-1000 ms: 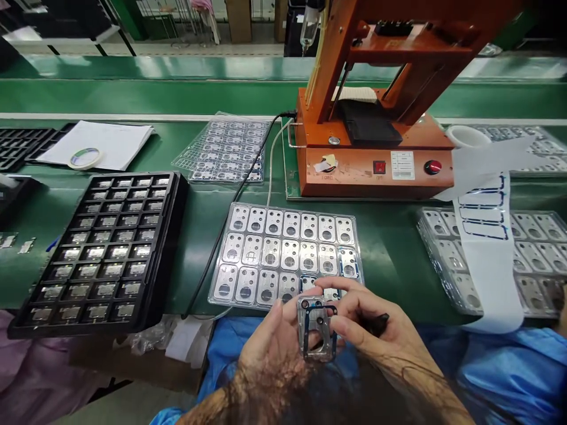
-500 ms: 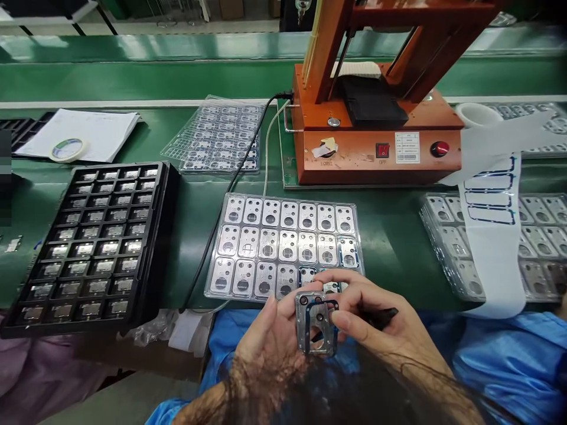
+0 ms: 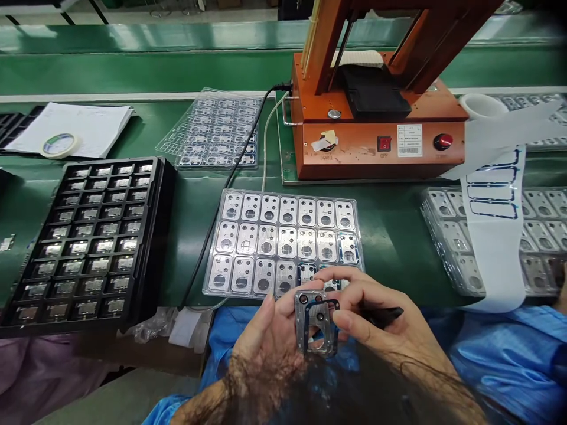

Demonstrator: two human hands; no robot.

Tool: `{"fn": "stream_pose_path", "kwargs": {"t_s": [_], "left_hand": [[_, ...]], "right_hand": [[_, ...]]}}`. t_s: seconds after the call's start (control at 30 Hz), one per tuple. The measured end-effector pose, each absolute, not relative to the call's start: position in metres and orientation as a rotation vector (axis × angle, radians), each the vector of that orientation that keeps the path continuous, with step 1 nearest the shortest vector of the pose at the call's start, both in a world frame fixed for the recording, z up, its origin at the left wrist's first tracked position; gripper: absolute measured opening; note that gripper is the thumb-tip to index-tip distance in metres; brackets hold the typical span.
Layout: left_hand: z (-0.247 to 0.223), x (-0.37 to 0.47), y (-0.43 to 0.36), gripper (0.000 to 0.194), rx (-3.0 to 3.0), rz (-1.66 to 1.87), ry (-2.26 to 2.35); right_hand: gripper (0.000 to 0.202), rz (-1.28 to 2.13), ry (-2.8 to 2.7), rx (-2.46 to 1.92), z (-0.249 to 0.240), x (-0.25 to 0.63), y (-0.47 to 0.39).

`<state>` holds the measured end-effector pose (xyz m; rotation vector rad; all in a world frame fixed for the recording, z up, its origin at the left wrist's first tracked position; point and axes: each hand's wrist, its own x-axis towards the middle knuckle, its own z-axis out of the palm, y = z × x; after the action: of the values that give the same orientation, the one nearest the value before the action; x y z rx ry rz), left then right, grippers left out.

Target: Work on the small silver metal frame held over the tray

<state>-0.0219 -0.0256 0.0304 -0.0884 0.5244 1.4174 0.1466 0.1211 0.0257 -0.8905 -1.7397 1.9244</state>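
Both hands meet just below the clear tray of metal plates (image 3: 283,236). My left hand (image 3: 270,330) holds a small silver metal frame (image 3: 315,323) with round holes and a blue outline from its left side. My right hand (image 3: 381,321) pinches the frame's right edge with thumb and fingers, and a thin black tool (image 3: 381,316) lies tucked in that hand. The frame is upright, facing me, above my blue sleeves. Dark hair blurs the bottom of the view.
An orange press machine (image 3: 376,141) stands behind the tray. A black tray of small parts (image 3: 88,242) lies at left, with papers and a tape roll (image 3: 57,144) beyond. A white liner strip (image 3: 494,236) drapes over more clear trays at right. Another clear tray (image 3: 212,130) lies at the back.
The view has tilted down slightly, shifting the bench upward in frame. Both hands keep holding the frame in about the same place, with my right fingers shifting a little on it.
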Motion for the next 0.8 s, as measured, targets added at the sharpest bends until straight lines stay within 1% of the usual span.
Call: {"fn": "stream_pose_path", "kwargs": {"t_s": [0.13,0.23,0.53,0.8], "left_hand": [[0.028,-0.023,-0.025,0.060,-0.093,1.412,0.525],[0.027,-0.022,-0.027,0.062,-0.096,1.406,0.537],[0.025,-0.024,-0.027,0.063,-0.086,1.383,0.541],[0.047,-0.018,-0.022,0.070,-0.270,1.408,0.655]], "right_hand": [[0.038,1.886,-1.748,-0.913,0.022,0.147,0.120],[0.035,1.866,-1.759,-0.921,0.019,0.149,0.118],[0.028,1.946,-1.700,-0.858,0.022,0.150,0.118],[0.039,1.865,-1.775,-0.875,0.028,0.147,0.117]]}}
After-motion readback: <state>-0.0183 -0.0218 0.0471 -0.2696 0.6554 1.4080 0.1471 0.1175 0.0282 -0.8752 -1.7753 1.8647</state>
